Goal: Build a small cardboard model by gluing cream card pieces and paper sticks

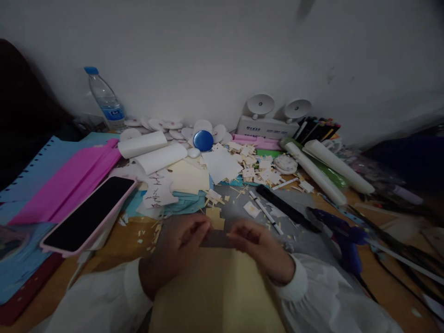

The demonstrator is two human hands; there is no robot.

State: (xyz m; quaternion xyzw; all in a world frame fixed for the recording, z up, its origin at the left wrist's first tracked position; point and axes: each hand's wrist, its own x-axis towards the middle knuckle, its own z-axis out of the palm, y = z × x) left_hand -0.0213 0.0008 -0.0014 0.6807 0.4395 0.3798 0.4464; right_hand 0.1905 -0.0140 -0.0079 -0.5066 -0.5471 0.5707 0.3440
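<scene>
My left hand (187,240) is closed in a pinch, and whatever its fingertips hold is too small and blurred to name. Facing it across a narrow gap, my right hand (260,245) also has thumb and fingers pressed together, with a tiny pale bit at the tips. Just beyond the fingertips lies a small tan cut-out piece (215,218) with a stepped outline. A large pale yellow sheet (211,291) is spread below and in front of both hands, close to my body. Past the right hand are a white pen (266,212) and a small white square (252,209).
A phone (93,215) and pink paper (69,180) lie left; a water bottle (106,101) stands behind. Many small cut pieces (256,162) are heaped at the back. To the right are a black cutter-like tool (287,208), a blue glue gun (343,236) and paper rolls (317,173).
</scene>
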